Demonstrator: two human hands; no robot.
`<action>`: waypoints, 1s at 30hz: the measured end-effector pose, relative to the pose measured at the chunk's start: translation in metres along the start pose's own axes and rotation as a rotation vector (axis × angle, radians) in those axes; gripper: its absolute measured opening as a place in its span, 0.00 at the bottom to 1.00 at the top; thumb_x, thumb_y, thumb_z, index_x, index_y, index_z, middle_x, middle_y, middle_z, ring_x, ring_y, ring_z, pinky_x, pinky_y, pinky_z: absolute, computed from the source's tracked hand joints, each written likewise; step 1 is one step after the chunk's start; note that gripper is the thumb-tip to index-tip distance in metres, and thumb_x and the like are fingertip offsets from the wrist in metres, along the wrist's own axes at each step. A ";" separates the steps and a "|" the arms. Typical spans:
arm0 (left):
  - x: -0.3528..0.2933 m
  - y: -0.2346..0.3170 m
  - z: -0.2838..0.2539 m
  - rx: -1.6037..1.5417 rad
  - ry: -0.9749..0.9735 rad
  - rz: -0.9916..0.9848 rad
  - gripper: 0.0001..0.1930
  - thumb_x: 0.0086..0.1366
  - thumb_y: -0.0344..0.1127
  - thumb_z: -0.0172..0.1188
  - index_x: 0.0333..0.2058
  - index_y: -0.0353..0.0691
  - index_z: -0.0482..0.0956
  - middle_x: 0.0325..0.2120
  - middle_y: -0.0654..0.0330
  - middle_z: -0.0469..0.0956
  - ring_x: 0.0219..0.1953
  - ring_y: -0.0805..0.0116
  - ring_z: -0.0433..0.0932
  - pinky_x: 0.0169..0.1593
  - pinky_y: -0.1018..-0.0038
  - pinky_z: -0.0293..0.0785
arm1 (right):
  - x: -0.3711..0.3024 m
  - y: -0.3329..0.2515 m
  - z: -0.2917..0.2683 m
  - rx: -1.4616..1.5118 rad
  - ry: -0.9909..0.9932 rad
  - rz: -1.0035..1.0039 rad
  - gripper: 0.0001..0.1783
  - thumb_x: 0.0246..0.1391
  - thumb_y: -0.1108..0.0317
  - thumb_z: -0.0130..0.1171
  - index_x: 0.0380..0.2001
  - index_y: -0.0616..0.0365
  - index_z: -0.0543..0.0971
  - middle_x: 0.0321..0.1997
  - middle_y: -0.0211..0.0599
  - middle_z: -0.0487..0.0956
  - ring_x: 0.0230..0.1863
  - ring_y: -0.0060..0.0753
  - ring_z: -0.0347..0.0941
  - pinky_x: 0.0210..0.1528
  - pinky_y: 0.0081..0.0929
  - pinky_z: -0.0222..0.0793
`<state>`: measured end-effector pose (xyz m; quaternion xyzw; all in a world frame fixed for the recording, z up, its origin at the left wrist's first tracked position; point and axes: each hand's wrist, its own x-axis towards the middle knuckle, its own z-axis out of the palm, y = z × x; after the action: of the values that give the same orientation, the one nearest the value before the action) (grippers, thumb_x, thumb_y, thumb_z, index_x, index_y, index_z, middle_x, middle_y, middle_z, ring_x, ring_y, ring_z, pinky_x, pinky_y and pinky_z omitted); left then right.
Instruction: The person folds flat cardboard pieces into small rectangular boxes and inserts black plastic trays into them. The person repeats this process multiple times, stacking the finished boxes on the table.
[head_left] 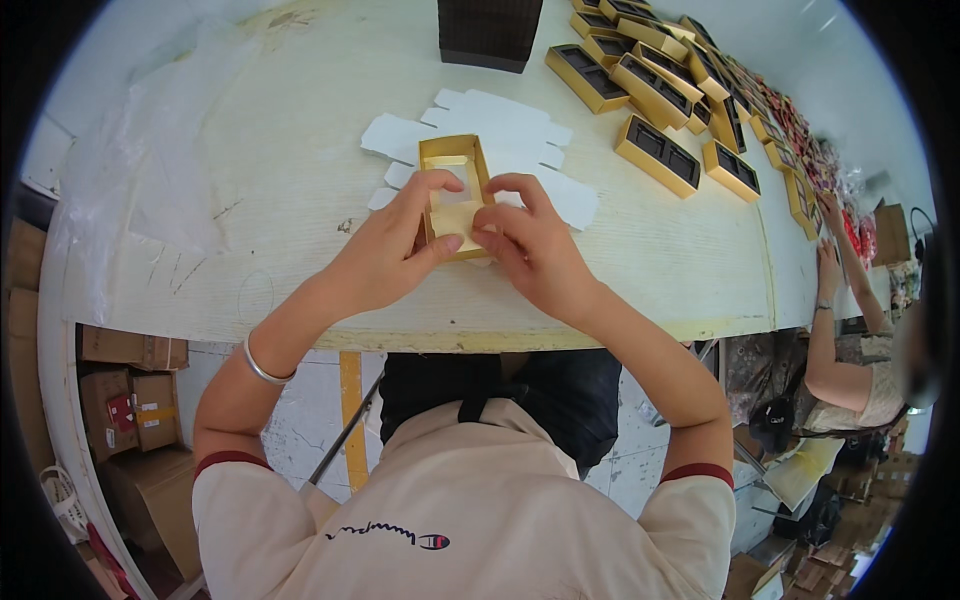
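A small gold cardboard box tray (452, 160) lies on the pale wooden table (300, 200), near its front edge. My left hand (395, 250) grips the tray's near left side, thumb and fingers pinching the wall. My right hand (530, 240) holds the near right corner, fingers pressing a gold flap inward. Under the tray lie flat white die-cut card blanks (500, 125). The tray's near end is hidden by my fingers.
Several gold trays with dark inserts (655, 150) lie in rows at the back right. A dark box stack (488, 35) stands at the far edge. Clear plastic sheet (150, 130) covers the left. Another person's arm (835, 340) is at the right. Cardboard cartons (130, 400) sit below left.
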<state>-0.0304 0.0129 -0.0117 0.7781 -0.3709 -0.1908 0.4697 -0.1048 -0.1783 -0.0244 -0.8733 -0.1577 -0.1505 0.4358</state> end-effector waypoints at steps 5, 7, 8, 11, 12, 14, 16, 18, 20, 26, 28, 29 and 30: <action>-0.008 -0.009 0.016 0.279 0.185 0.277 0.10 0.65 0.33 0.54 0.42 0.41 0.65 0.46 0.54 0.66 0.28 0.57 0.72 0.34 0.65 0.70 | -0.006 0.006 0.005 -0.310 -0.087 -0.258 0.12 0.44 0.76 0.63 0.34 0.63 0.74 0.43 0.46 0.68 0.33 0.45 0.71 0.36 0.35 0.69; -0.009 -0.006 0.022 0.374 0.201 0.295 0.10 0.63 0.31 0.55 0.41 0.40 0.66 0.46 0.54 0.66 0.30 0.53 0.74 0.33 0.63 0.71 | -0.004 0.008 0.007 -0.316 -0.127 -0.244 0.13 0.44 0.76 0.63 0.35 0.64 0.74 0.43 0.46 0.67 0.36 0.47 0.71 0.39 0.36 0.70; -0.008 -0.003 0.024 0.387 0.206 0.315 0.09 0.63 0.30 0.55 0.40 0.39 0.66 0.44 0.54 0.66 0.31 0.52 0.74 0.32 0.62 0.71 | -0.004 0.008 0.007 -0.283 -0.148 -0.194 0.14 0.44 0.76 0.63 0.36 0.64 0.74 0.45 0.46 0.67 0.37 0.48 0.71 0.39 0.36 0.70; -0.006 0.000 0.023 0.413 0.194 0.333 0.09 0.61 0.28 0.56 0.39 0.38 0.66 0.42 0.55 0.66 0.31 0.51 0.75 0.31 0.62 0.72 | -0.001 0.002 0.000 -0.121 -0.182 -0.026 0.19 0.44 0.78 0.63 0.42 0.62 0.72 0.49 0.47 0.65 0.41 0.50 0.72 0.42 0.35 0.72; -0.005 0.000 0.022 0.421 0.188 0.328 0.09 0.61 0.27 0.56 0.38 0.38 0.66 0.41 0.55 0.66 0.31 0.52 0.75 0.31 0.62 0.72 | 0.002 -0.007 -0.006 -0.022 -0.178 0.039 0.21 0.44 0.79 0.63 0.44 0.62 0.71 0.51 0.47 0.64 0.42 0.51 0.72 0.42 0.35 0.72; -0.005 -0.003 0.021 0.351 0.176 0.291 0.09 0.61 0.27 0.56 0.38 0.38 0.65 0.40 0.55 0.67 0.31 0.52 0.75 0.30 0.63 0.72 | 0.002 -0.011 -0.006 0.034 -0.166 0.058 0.24 0.45 0.80 0.63 0.48 0.61 0.69 0.53 0.48 0.63 0.44 0.52 0.72 0.43 0.34 0.73; -0.004 -0.004 0.021 0.315 0.150 0.263 0.09 0.61 0.26 0.55 0.39 0.37 0.66 0.40 0.55 0.67 0.32 0.51 0.75 0.31 0.63 0.72 | -0.001 -0.008 -0.001 -0.050 -0.149 -0.034 0.27 0.45 0.80 0.62 0.50 0.60 0.67 0.56 0.49 0.61 0.46 0.52 0.72 0.44 0.33 0.74; -0.003 -0.002 0.018 0.315 0.109 0.249 0.09 0.62 0.26 0.54 0.40 0.36 0.66 0.42 0.54 0.67 0.35 0.49 0.75 0.33 0.63 0.72 | 0.000 -0.008 -0.005 0.012 -0.148 0.000 0.22 0.47 0.80 0.62 0.47 0.61 0.69 0.54 0.48 0.62 0.45 0.50 0.72 0.42 0.33 0.74; -0.004 -0.005 0.019 0.263 0.121 0.264 0.09 0.61 0.26 0.55 0.39 0.35 0.68 0.40 0.54 0.69 0.34 0.50 0.75 0.33 0.63 0.73 | -0.002 -0.005 -0.009 -0.016 -0.157 -0.005 0.17 0.47 0.79 0.61 0.42 0.61 0.72 0.52 0.47 0.64 0.43 0.48 0.72 0.41 0.33 0.73; -0.004 -0.010 0.022 0.393 0.126 0.223 0.06 0.55 0.26 0.61 0.31 0.35 0.74 0.30 0.56 0.71 0.30 0.54 0.75 0.31 0.66 0.71 | 0.003 0.006 -0.005 -0.409 -0.166 -0.301 0.06 0.41 0.79 0.58 0.27 0.61 0.75 0.36 0.38 0.71 0.35 0.40 0.71 0.39 0.31 0.66; -0.001 -0.007 0.019 0.425 0.095 0.170 0.05 0.55 0.26 0.62 0.28 0.35 0.75 0.28 0.57 0.71 0.28 0.54 0.74 0.31 0.67 0.70 | 0.008 0.003 -0.007 -0.412 -0.305 -0.246 0.06 0.39 0.80 0.57 0.25 0.61 0.75 0.32 0.35 0.71 0.34 0.39 0.70 0.39 0.31 0.65; 0.003 -0.006 0.017 0.436 0.075 0.144 0.05 0.55 0.26 0.62 0.27 0.35 0.74 0.28 0.57 0.70 0.28 0.55 0.74 0.30 0.67 0.69 | 0.011 0.000 -0.008 -0.430 -0.336 -0.225 0.05 0.39 0.81 0.56 0.24 0.61 0.75 0.32 0.35 0.71 0.34 0.39 0.70 0.38 0.32 0.65; 0.005 -0.005 0.015 0.446 0.056 0.118 0.05 0.55 0.26 0.62 0.26 0.35 0.74 0.27 0.57 0.70 0.28 0.55 0.73 0.30 0.67 0.69 | 0.014 -0.003 -0.008 -0.447 -0.367 -0.205 0.05 0.39 0.81 0.55 0.23 0.61 0.75 0.31 0.35 0.71 0.34 0.39 0.70 0.37 0.33 0.65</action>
<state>-0.0350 0.0018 -0.0231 0.8446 -0.4357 -0.0545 0.3063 -0.0940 -0.1814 -0.0118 -0.9397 -0.2840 -0.0643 0.1794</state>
